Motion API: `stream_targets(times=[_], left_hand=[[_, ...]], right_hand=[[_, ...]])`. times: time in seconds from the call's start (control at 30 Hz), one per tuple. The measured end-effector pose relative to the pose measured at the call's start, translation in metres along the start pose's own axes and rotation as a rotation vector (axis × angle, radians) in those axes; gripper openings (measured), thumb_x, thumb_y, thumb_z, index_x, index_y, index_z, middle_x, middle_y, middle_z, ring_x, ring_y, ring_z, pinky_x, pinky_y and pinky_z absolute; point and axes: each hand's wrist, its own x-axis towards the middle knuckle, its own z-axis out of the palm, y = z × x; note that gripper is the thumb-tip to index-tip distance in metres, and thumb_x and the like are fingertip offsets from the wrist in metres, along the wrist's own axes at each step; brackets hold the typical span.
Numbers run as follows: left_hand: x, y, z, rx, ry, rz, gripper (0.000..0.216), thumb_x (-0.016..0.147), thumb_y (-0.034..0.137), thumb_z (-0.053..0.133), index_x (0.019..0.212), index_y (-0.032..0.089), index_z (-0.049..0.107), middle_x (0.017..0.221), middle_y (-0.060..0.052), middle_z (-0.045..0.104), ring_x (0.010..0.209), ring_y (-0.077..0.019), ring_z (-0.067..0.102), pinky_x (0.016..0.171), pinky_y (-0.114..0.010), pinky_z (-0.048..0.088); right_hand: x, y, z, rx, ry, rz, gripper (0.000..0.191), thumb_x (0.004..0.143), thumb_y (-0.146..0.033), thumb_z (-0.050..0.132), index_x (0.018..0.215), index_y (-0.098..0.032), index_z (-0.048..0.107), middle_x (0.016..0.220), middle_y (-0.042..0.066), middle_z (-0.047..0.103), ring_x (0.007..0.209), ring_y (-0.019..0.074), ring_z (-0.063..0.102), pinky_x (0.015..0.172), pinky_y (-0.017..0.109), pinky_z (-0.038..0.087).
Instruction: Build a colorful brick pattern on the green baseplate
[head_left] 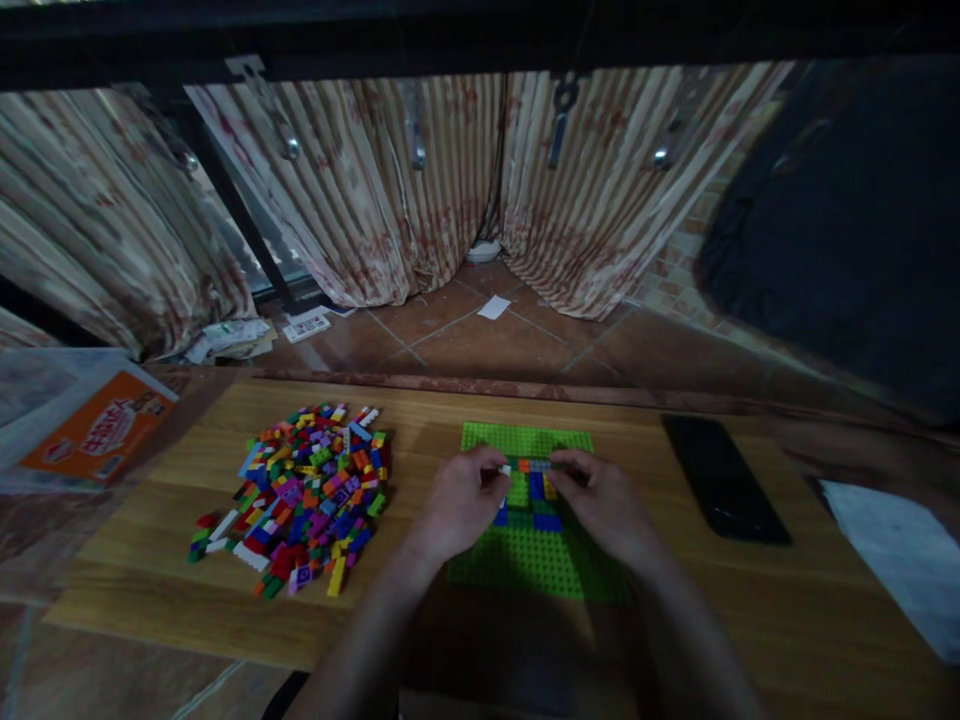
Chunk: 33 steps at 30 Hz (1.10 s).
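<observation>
A green studded baseplate (525, 560) lies on the wooden board (420, 620) in front of me. A few bricks, orange, blue, yellow and grey, stand on it near its middle (541, 492). My left hand (459, 500) rests on the plate's left side, fingers curled, pinching a small white brick (505, 470). My right hand (604, 505) mirrors it on the right, fingertips closed on the row of bricks at about the same height. Both hands meet over the small build.
A heap of loose coloured bricks (304, 495) lies on the board's left. A black phone (724, 478) lies at the right, white paper (896, 555) beyond it. An orange packet (97, 430) sits far left. Curtains and tiled floor are behind.
</observation>
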Motion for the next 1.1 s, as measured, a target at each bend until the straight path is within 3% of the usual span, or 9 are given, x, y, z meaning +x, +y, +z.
stream_targets(times=[0.27, 0.77, 1.1], left_hand=[[0.005, 0.01, 0.026, 0.044, 0.068, -0.008, 0.013, 0.084, 0.019, 0.056, 0.089, 0.019, 0.068, 0.081, -0.001, 0.071, 0.075, -0.0145, 0.064, 0.069, -0.025, 0.048], [0.005, 0.02, 0.037, 0.368, 0.116, -0.074, 0.019, 0.087, 0.025, 0.054, 0.097, 0.021, 0.069, 0.086, -0.003, 0.074, 0.078, -0.0159, 0.068, 0.071, -0.025, 0.048], [0.006, 0.024, 0.041, 0.528, 0.156, -0.108, 0.017, 0.086, 0.026, 0.053, 0.093, 0.022, 0.068, 0.081, -0.003, 0.074, 0.078, -0.0198, 0.07, 0.07, -0.028, 0.049]], right_hand=[[-0.003, -0.005, -0.001, -0.051, 0.002, -0.021, 0.026, 0.082, -0.03, 0.056, 0.1, -0.017, 0.07, 0.09, 0.008, 0.075, 0.082, 0.0206, 0.068, 0.073, 0.033, 0.049], [-0.004, -0.008, -0.002, -0.091, 0.001, -0.035, 0.028, 0.083, -0.031, 0.055, 0.102, -0.016, 0.069, 0.078, 0.004, 0.071, 0.071, 0.0179, 0.064, 0.067, 0.031, 0.046], [-0.004, -0.005, -0.001, -0.093, -0.005, -0.042, 0.028, 0.083, -0.029, 0.055, 0.104, -0.016, 0.07, 0.081, 0.005, 0.071, 0.072, 0.0178, 0.064, 0.069, 0.031, 0.046]])
